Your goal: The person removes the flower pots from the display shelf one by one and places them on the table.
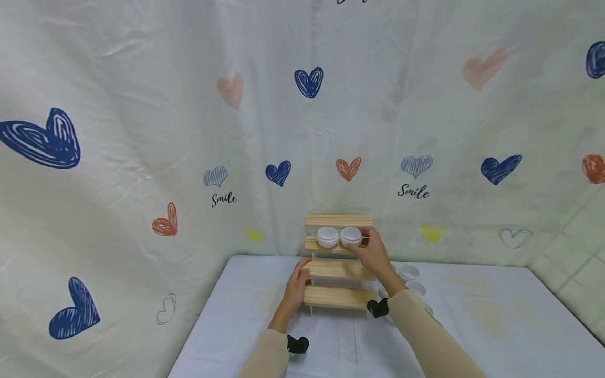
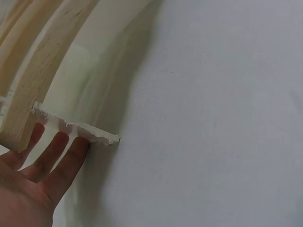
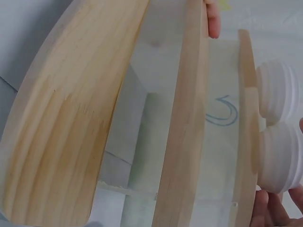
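A stepped wooden rack (image 1: 337, 266) stands at the back of the table against the heart-print cloth. Two white jars sit side by side on its second step from the top: one on the left (image 1: 327, 237) and one on the right (image 1: 351, 235). My right hand (image 1: 371, 251) grips the right jar (image 3: 283, 156), fingers curled round it. My left hand (image 1: 296, 286) rests with straight fingers against the rack's left end; in the left wrist view its fingers (image 2: 49, 158) touch the rack's side panel (image 2: 75, 128).
More white jars (image 1: 409, 272) stand on the table (image 1: 246, 320) to the right of the rack, partly behind my right forearm. The heart-print cloth (image 1: 189, 131) hangs close behind and on both sides.
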`<action>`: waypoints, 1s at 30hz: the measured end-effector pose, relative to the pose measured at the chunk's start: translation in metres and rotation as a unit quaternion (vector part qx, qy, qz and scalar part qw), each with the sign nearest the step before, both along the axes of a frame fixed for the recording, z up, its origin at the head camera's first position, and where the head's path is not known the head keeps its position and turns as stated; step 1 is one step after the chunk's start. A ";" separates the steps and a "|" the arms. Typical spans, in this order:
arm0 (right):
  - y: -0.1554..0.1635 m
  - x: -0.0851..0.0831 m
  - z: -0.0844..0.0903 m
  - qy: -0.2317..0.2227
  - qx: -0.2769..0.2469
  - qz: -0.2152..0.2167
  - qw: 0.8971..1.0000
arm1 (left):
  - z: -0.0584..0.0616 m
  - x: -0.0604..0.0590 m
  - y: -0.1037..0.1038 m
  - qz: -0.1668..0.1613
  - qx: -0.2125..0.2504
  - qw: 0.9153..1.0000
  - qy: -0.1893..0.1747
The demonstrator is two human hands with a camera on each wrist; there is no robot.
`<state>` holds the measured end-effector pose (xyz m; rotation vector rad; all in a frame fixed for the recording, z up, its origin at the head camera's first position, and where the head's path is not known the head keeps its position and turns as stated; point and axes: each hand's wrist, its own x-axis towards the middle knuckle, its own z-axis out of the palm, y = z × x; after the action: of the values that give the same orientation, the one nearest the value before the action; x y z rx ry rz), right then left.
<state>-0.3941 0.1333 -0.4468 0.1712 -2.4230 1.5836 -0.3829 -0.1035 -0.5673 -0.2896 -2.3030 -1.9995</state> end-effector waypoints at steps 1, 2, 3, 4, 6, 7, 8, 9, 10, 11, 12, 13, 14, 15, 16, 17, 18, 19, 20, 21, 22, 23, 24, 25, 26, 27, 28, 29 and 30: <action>0.000 -0.001 0.000 -0.001 0.000 0.001 1.000 | 0.000 -0.001 0.000 0.002 -0.002 1.000 -0.004; 0.000 -0.003 -0.001 -0.003 0.001 0.002 1.000 | 0.000 -0.001 0.001 0.005 -0.005 1.000 -0.006; 0.000 -0.004 -0.001 -0.004 0.002 0.003 1.000 | 0.000 -0.002 0.001 0.007 -0.008 1.000 -0.008; 0.000 -0.005 -0.001 -0.006 0.004 0.001 1.000 | 0.001 -0.002 0.002 0.009 -0.012 1.000 -0.010; 0.000 -0.006 -0.002 -0.013 0.009 -0.002 1.000 | 0.001 -0.003 0.002 0.011 -0.017 1.000 -0.011; 0.000 -0.007 -0.002 -0.015 0.013 -0.004 1.000 | 0.002 -0.004 0.002 0.010 -0.018 1.000 -0.014; 0.000 -0.008 -0.003 -0.015 0.019 -0.005 1.000 | 0.002 -0.005 0.001 0.009 -0.016 1.000 -0.013; 0.000 -0.008 -0.003 -0.016 0.024 -0.006 1.000 | 0.001 -0.005 0.001 0.008 -0.015 1.000 -0.011; -0.001 -0.008 -0.003 -0.016 0.029 -0.008 0.999 | 0.001 -0.005 0.001 0.008 -0.015 1.000 -0.008; -0.001 -0.008 -0.003 -0.015 0.033 -0.010 0.999 | 0.001 -0.006 0.001 0.008 -0.014 1.000 -0.006; -0.002 -0.008 -0.003 -0.013 0.036 -0.013 0.999 | 0.000 -0.006 0.001 0.007 -0.012 1.000 -0.004; -0.002 -0.007 -0.003 -0.012 0.038 -0.016 0.999 | 0.000 -0.007 0.001 0.007 -0.012 1.000 -0.002; -0.003 -0.007 -0.003 -0.010 0.040 -0.018 0.999 | 0.000 -0.006 0.001 0.010 -0.013 1.000 0.001; -0.003 -0.006 -0.003 -0.009 0.041 -0.022 0.999 | 0.000 -0.006 0.002 0.012 -0.015 1.000 0.003; -0.004 -0.006 -0.003 -0.008 0.041 -0.026 0.999 | -0.001 -0.006 0.002 0.012 -0.017 1.000 0.004; -0.005 -0.006 -0.003 -0.006 0.043 -0.028 0.999 | -0.001 -0.006 0.002 0.012 -0.017 1.000 0.004; -0.005 -0.006 -0.003 -0.005 0.045 -0.030 0.999 | -0.002 -0.006 0.002 0.012 -0.016 1.000 0.004; -0.005 -0.006 -0.003 -0.004 0.046 -0.031 0.998 | -0.002 -0.006 0.002 0.012 -0.016 1.000 0.003; -0.005 -0.006 -0.004 -0.003 0.045 -0.032 0.998 | -0.003 -0.006 0.002 0.012 -0.015 1.000 0.003; -0.005 -0.006 -0.004 -0.002 0.044 -0.033 0.998 | -0.004 -0.007 0.002 0.011 -0.014 1.000 0.005; -0.005 -0.006 -0.004 -0.002 0.043 -0.033 0.999 | -0.005 -0.007 0.003 0.011 -0.012 1.000 0.007; -0.005 -0.006 -0.004 -0.002 0.044 -0.033 0.998 | -0.005 -0.007 0.003 0.010 -0.008 1.000 0.008; -0.005 -0.006 -0.004 0.000 0.045 -0.034 0.998 | -0.005 -0.008 0.003 0.011 -0.005 1.000 0.009; -0.005 -0.005 -0.005 0.002 0.046 -0.033 0.998 | -0.005 -0.008 0.004 0.012 -0.002 1.000 0.011; -0.005 -0.005 -0.005 0.002 0.046 -0.034 0.998 | -0.006 -0.008 0.004 0.012 0.000 1.000 0.014; -0.006 -0.005 -0.005 0.003 0.046 -0.034 0.998 | -0.006 -0.008 0.004 0.012 0.003 1.000 0.015; -0.005 -0.005 -0.005 0.003 0.047 -0.035 0.998 | -0.006 -0.009 0.005 0.012 0.006 1.000 0.013; -0.005 -0.005 -0.006 0.003 0.047 -0.037 0.998 | -0.006 -0.009 0.005 0.012 0.007 1.000 0.013; -0.005 -0.005 -0.006 0.004 0.048 -0.038 0.998 | -0.007 -0.009 0.005 0.013 0.008 1.000 0.012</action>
<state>-0.3987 0.1281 -0.4527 0.1013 -2.4692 1.4338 -0.3921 -0.0981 -0.5741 -0.2806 -2.2642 -1.9904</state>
